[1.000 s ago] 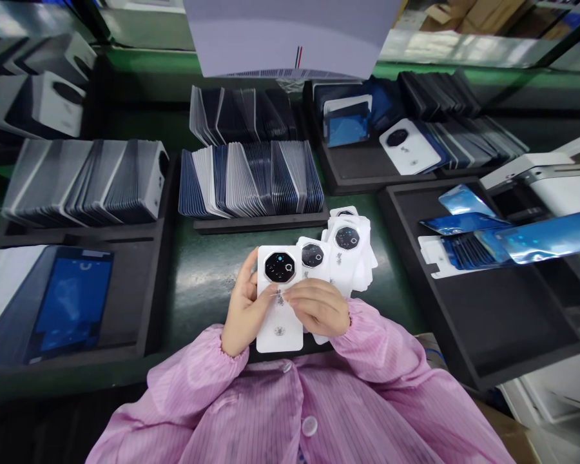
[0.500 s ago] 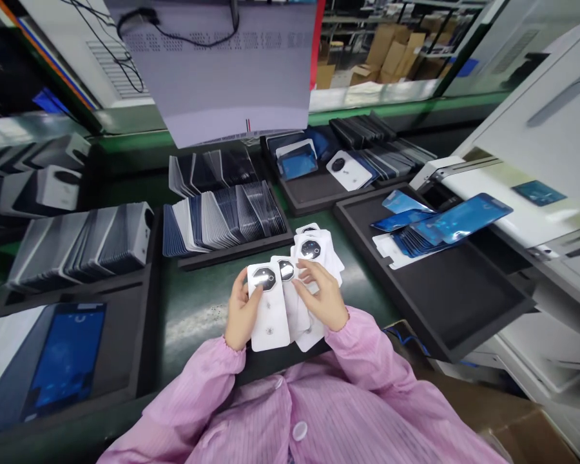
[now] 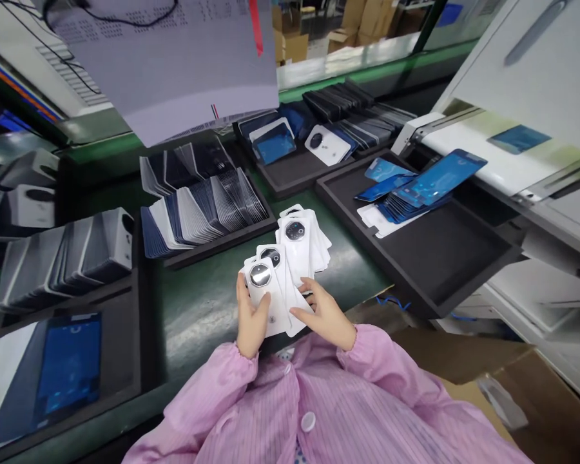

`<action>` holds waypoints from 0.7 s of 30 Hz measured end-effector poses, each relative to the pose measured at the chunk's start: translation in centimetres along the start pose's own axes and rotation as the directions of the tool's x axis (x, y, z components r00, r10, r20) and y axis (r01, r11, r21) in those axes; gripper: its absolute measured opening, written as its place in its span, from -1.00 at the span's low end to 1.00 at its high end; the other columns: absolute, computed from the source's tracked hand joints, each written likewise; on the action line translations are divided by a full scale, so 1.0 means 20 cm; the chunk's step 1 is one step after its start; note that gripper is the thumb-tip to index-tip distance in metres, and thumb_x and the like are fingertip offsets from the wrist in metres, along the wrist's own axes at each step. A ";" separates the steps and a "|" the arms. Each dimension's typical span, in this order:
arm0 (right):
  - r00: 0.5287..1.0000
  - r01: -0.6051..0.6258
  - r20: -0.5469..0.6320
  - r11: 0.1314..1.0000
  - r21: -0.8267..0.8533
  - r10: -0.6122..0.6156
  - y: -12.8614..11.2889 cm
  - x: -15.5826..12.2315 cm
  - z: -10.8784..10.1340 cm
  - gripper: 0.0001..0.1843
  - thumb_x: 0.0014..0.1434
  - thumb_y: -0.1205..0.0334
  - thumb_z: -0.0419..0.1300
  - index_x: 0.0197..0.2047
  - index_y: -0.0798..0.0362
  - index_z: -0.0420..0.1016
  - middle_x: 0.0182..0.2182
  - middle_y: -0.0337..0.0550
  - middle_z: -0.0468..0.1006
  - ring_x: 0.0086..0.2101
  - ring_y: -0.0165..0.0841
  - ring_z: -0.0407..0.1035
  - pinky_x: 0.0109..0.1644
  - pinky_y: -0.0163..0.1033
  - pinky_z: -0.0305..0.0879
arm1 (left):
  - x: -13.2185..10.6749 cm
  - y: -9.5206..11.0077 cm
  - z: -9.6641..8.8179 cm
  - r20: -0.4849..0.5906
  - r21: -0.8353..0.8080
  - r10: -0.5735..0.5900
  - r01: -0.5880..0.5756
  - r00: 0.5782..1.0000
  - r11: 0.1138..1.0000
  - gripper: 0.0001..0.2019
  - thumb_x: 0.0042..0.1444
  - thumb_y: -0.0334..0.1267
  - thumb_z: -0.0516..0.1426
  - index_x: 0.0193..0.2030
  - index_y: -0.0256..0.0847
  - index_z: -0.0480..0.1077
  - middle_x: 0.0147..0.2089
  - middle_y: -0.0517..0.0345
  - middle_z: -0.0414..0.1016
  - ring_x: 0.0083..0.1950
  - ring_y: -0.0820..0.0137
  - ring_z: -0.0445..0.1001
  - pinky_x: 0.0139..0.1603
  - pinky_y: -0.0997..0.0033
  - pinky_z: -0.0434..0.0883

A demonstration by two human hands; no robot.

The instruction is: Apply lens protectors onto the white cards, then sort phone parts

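My left hand (image 3: 252, 320) grips a white phone back cover (image 3: 265, 291) with a dark octagonal camera ring, thumb across its lower face. Behind it a second white cover (image 3: 273, 259) fans out. My right hand (image 3: 325, 312) rests on the lower right edge of those covers, fingers stretched toward them. Just beyond lies a loose pile of more white covers (image 3: 302, 240) on the green bench.
Black trays hold rows of upright dark and white panels (image 3: 203, 203) ahead and left (image 3: 65, 258). A black tray (image 3: 430, 248) on the right holds blue-filmed panels (image 3: 415, 190). A white machine (image 3: 526, 148) stands at right, a cardboard box (image 3: 502, 380) lower right. A blue-filmed panel (image 3: 67, 364) lies at left.
The view has swung right and up. My right hand has slid from the top cover's middle down to its lower right edge. My left hand still holds the cover.
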State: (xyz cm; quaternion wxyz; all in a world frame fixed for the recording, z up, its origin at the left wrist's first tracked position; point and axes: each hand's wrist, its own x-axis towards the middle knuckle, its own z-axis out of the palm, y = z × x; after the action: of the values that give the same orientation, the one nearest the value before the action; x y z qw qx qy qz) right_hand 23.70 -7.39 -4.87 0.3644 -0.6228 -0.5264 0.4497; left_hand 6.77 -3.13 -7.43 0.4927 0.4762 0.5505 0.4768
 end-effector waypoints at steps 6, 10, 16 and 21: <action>0.999 0.026 0.034 0.967 0.253 -0.036 -0.01 0.09 0.17 -0.06 -0.04 0.30 0.29 0.33 0.05 -0.10 0.14 0.10 0.34 0.05 -0.16 0.37 0.12 -0.01 0.34 | -0.08 0.06 0.03 -0.067 -0.273 -0.110 0.087 0.992 0.958 -0.32 0.15 -0.28 0.12 0.37 -0.13 -0.05 0.48 -0.01 -0.16 0.46 0.27 -0.09 0.42 0.23 -0.05; 0.991 0.135 -0.009 0.959 0.248 -0.137 0.00 0.14 0.20 -0.18 -0.05 0.47 0.14 0.29 0.06 0.01 0.16 0.04 0.35 0.16 -0.19 0.27 0.23 0.01 0.23 | -0.10 0.10 -0.01 -0.114 -0.377 -0.217 0.160 0.969 0.912 -0.32 0.14 -0.34 0.09 0.37 -0.15 -0.09 0.47 -0.07 -0.14 0.45 0.28 -0.05 0.39 0.21 0.05; 0.975 0.210 -0.132 0.938 0.275 -0.179 0.04 0.20 0.04 -0.29 0.07 0.38 0.10 0.28 0.07 -0.02 -0.02 0.01 0.49 -0.02 -0.25 0.42 0.10 -0.04 0.34 | 0.04 0.09 0.00 0.191 -0.197 -0.173 0.210 0.966 0.958 -0.46 0.13 -0.20 0.16 0.25 -0.16 0.18 0.40 -0.07 0.10 0.41 0.17 0.07 0.39 0.13 0.04; 0.932 0.137 -0.279 0.937 -0.320 -0.231 0.05 0.28 -0.12 -0.35 0.04 0.36 0.14 0.23 0.09 0.16 -0.05 0.03 0.45 0.00 -0.15 0.33 0.14 0.07 0.25 | 0.23 0.12 0.19 0.263 -0.222 -0.091 0.152 0.960 0.963 -0.45 0.04 -0.25 0.24 0.19 -0.17 0.26 0.31 -0.08 0.24 0.38 0.10 0.13 0.35 0.07 0.09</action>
State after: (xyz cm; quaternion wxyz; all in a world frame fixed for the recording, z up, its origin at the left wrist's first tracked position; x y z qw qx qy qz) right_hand 26.52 -2.07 -5.89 0.3868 -0.6808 -0.5798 0.2251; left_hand 10.47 1.79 -5.64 0.6407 0.4347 0.4505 0.4445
